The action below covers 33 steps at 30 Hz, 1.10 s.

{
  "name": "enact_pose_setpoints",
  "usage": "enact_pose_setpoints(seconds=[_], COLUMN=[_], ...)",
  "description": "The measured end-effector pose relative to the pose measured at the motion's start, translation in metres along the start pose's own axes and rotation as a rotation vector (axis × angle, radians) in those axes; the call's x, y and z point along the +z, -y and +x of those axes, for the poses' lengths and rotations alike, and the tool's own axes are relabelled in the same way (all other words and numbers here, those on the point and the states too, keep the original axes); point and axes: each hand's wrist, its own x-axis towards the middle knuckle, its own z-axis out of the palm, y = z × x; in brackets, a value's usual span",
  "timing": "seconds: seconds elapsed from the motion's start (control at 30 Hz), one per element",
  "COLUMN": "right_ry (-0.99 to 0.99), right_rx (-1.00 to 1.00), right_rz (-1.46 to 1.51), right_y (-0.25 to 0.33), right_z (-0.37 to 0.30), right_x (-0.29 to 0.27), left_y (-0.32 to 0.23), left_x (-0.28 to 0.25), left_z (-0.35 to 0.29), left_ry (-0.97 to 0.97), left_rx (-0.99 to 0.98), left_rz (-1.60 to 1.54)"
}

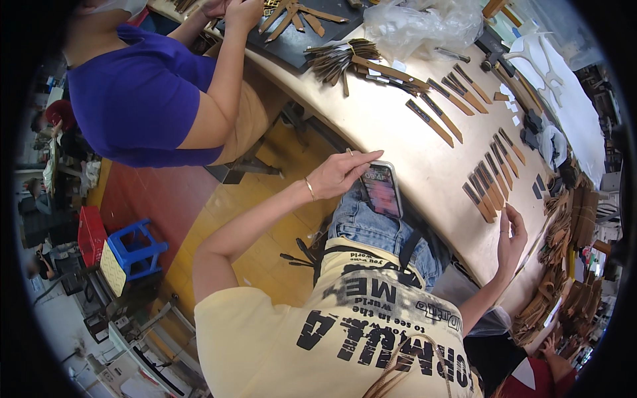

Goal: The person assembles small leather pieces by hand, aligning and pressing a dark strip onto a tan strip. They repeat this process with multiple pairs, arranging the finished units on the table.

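My left hand (pixel 337 176) grips the upper end of a smartphone (pixel 382 190), with the index finger stretched along its top edge. The phone's lit screen faces up, above my jeans and beside the table edge. My right hand (pixel 511 240) is at the table with its fingers partly stretched and apart, and nothing shows in them. Just beyond its fingertips lies a slanting row of brown leather strips (pixel 492 174) with dark ends. Farther back, more such strips (pixel 434 121) lie side by side.
A bundle of strips (pixel 342 58) and crumpled clear plastic (pixel 424 26) lie on the far part of the table (pixel 424 174). Stacked brown leather pieces (pixel 547 292) line the right side. A co-worker in purple (pixel 142 99) works at the left. A blue stool (pixel 136 249) stands on the floor.
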Motion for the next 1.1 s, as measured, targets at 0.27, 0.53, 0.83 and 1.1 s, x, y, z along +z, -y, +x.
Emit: enact_pose_setpoints(seconds=[0.27,0.53,0.83,1.1], right_ry=[-0.03,-0.054,-0.016,0.481], right_rx=[-0.003,-0.026,-0.147,-0.374], right_rz=[0.0,-0.004,0.111,-0.204], right_y=[-0.006,-0.012,0.026,0.081], right_z=[-0.006,-0.02,-0.04,-0.1], right_x=[-0.003,-0.001,0.004,0.117], left_y=[-0.015,-0.08,-0.055,-0.067], left_x=[-0.005,0.026,0.036,0.011], left_z=[-0.001,-0.069,-0.084,-0.094], left_ry=[0.03,0.515,0.287,0.412], left_rx=[-0.154,0.056,0.404,0.514], left_rz=[-0.079,0.195,0.39,0.498])
